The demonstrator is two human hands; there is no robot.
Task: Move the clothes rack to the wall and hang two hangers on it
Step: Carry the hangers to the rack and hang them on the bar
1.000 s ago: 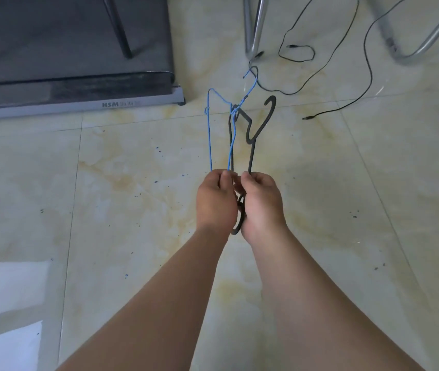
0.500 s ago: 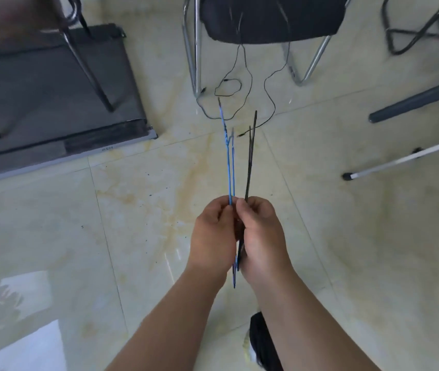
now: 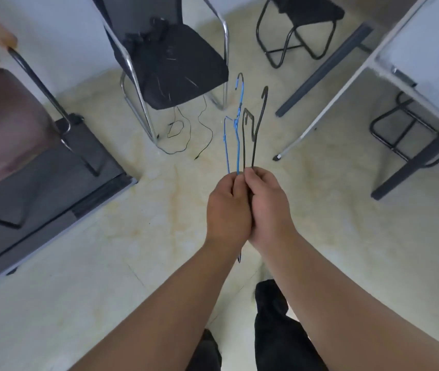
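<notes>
We hold two hangers upright in front of us, hooks up: a thin blue wire hanger in our left hand and a dark hanger in our right hand. Both hands are closed into fists on the lower parts of the frames and pressed side by side, knuckles touching. We judge both hangers light; the blue one looks springy and easy to bend, the dark one stiffer. They stand so close that the hooks could snag each other, so we would grip each by the neck below its hook when parting them. Beneath is a glossy pale tiled floor, probably slick, with a loose black cable lying near a black chair. A folding stool and a table leg crowd the far side. We cannot pick out the clothes rack with certainty.
</notes>
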